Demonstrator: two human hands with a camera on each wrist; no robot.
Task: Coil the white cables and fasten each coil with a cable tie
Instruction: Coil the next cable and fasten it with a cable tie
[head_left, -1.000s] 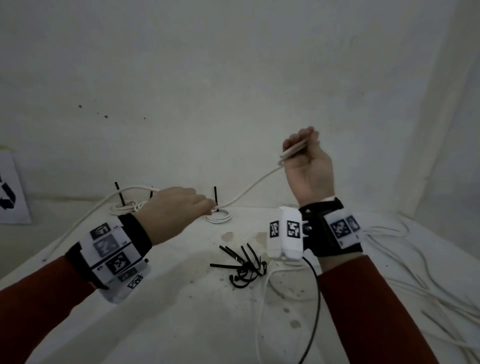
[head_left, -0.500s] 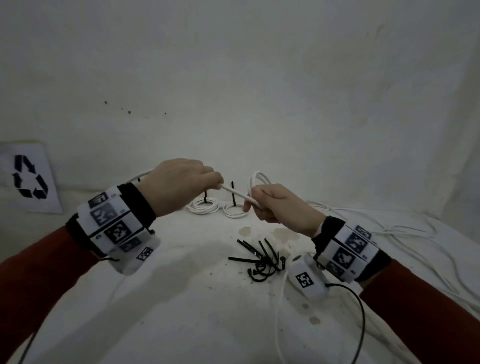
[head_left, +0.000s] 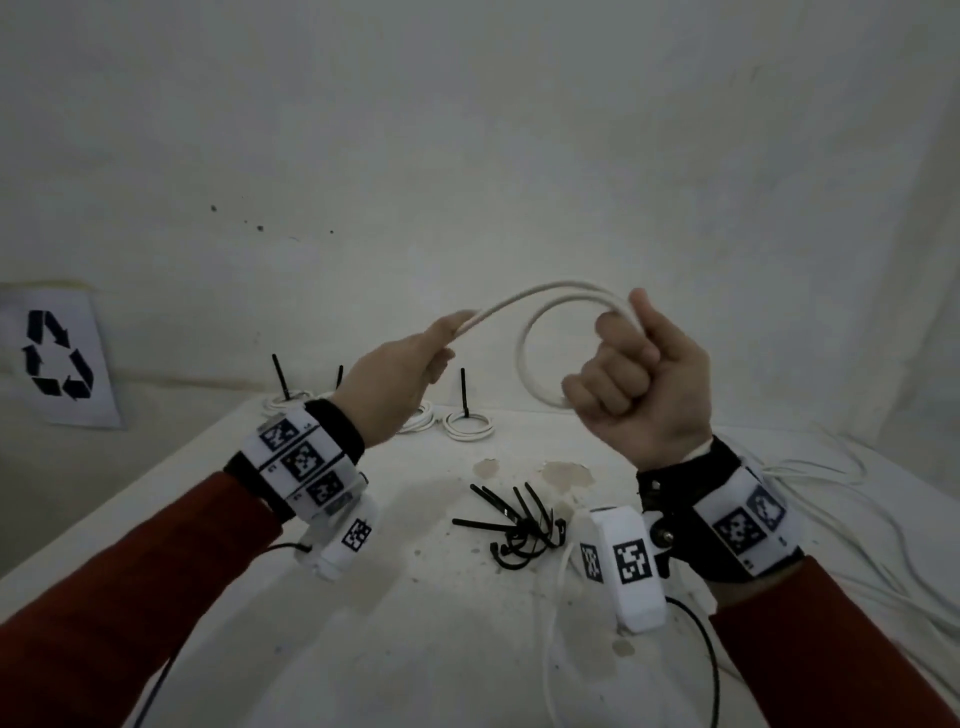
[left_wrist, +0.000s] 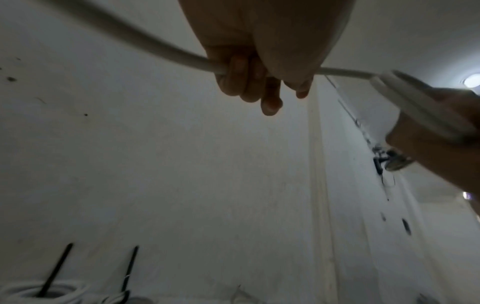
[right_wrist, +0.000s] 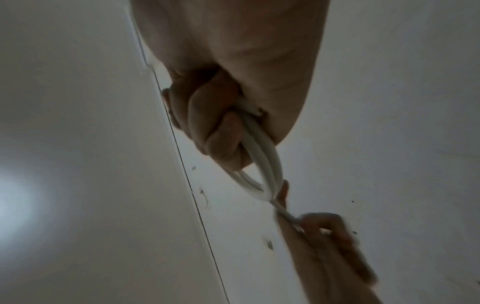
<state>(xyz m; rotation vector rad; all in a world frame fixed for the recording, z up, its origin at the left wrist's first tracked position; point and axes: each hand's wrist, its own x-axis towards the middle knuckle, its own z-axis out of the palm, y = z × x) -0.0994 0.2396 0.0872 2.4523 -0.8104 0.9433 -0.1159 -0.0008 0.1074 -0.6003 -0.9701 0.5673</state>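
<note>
Above a stained white bench (head_left: 426, 597), the right hand (head_left: 641, 384) clamps the cable (head_left: 524, 364) loops while the left hand (head_left: 395, 384) pinches the strand, feeding another turn (coiling underway; a cable tie (head_left: 511, 525) probably follows).

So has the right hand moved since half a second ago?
Yes. The right hand has risen and turned palm toward the camera; it was level with the tied coil at the table's back edge and is now well above it.
</note>
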